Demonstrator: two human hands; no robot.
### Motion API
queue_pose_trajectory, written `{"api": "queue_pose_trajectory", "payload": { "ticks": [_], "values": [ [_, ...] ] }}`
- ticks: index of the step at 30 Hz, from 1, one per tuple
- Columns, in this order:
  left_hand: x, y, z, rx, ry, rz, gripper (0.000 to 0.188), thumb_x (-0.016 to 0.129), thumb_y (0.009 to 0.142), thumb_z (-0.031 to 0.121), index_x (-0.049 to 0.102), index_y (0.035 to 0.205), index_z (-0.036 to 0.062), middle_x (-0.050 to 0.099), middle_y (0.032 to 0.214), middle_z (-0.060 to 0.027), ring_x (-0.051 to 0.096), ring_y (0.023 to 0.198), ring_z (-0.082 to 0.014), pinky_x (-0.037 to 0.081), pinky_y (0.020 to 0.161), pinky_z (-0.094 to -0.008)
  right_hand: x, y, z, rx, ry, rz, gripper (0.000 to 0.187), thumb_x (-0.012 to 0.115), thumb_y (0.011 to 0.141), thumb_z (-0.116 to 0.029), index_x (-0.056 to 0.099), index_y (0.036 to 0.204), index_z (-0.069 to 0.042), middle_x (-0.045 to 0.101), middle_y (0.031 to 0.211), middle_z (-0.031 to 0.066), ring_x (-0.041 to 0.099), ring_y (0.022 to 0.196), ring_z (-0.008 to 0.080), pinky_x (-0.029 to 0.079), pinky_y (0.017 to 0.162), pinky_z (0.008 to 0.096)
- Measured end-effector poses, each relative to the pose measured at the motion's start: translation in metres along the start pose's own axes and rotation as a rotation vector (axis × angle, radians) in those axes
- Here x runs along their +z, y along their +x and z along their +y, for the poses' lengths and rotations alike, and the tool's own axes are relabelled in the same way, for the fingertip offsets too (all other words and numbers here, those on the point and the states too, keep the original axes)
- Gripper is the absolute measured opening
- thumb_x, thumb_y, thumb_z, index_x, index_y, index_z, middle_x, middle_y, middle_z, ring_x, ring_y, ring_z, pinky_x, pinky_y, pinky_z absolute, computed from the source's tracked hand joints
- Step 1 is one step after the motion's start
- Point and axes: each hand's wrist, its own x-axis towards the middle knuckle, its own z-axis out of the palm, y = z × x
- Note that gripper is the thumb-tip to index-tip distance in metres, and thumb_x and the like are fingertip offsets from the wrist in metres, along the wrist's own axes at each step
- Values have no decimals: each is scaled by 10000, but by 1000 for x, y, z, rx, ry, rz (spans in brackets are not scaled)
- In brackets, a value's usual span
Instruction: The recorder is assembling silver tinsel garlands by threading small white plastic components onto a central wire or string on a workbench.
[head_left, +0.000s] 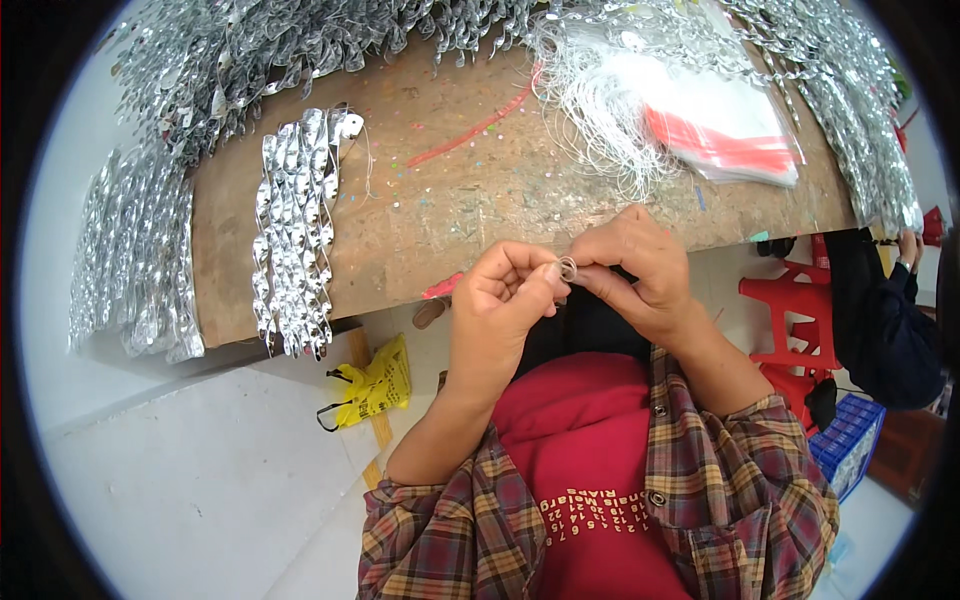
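My left hand [512, 290] and my right hand [635, 265] meet just off the table's near edge, fingertips pinched. Between them they grip a small coil of thin pale string [568, 268]; its finer details are too small to make out. On the wooden table [450, 210], to the left, lies a short bundle of silver twisted foil strips [296, 230], a few of them hanging over the edge. A fine thread trails from the bundle's top. Beyond my right hand spreads a tangle of white string [600, 115], touching a stack of clear plastic bags with red bands [720, 135].
Heaps of silver foil strips [280, 60] cover the table's far side, and more drape over its left [135, 255] and right ends [855, 120]. A yellow plastic bag [380, 385] sits below. Red stools [795, 310], a blue crate [850, 440] and another person [890, 330] are at right.
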Motion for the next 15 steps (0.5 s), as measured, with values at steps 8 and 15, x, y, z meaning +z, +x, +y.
{"api": "queue_pose_trajectory", "payload": {
  "ticks": [8,15],
  "values": [
    [3,-3,-4,117,136,-10,77,567,859,52,575,919,4,601,780,-15,519,667,-33,418,602,-163,0,-1,-2,2,-52,9,115,635,717,-1,604,800,-73,614,754,16,555,656,171,376,664,293],
    [1,-6,1,75,165,6,113,586,844,45,607,949,10,578,699,7,481,560,-23,362,510,-148,-3,-8,10,306,277,157,46,563,825,-60,553,863,-37,599,829,68,518,633,117,403,645,237]
  ]
}}
